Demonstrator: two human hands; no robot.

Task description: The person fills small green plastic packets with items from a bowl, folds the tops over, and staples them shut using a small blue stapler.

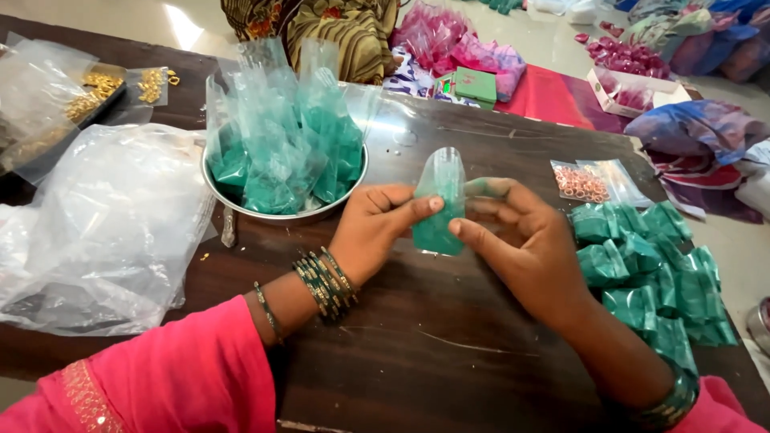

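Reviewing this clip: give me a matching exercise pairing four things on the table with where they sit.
Things:
1. small bag of green powder
2. steel bowl
3. folded green packets
4. bag of small pink rings

Places:
A. piled at the table's right edge
B. flat on the table, beyond the right hand
C. between both hands' fingertips, left hand included
D. centre-left, crammed with open bags

Pairs: 1-C, 2-D, 3-A, 4-B

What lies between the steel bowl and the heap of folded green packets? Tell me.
In the head view, both hands, left and right, hold a small green powder pouch there.
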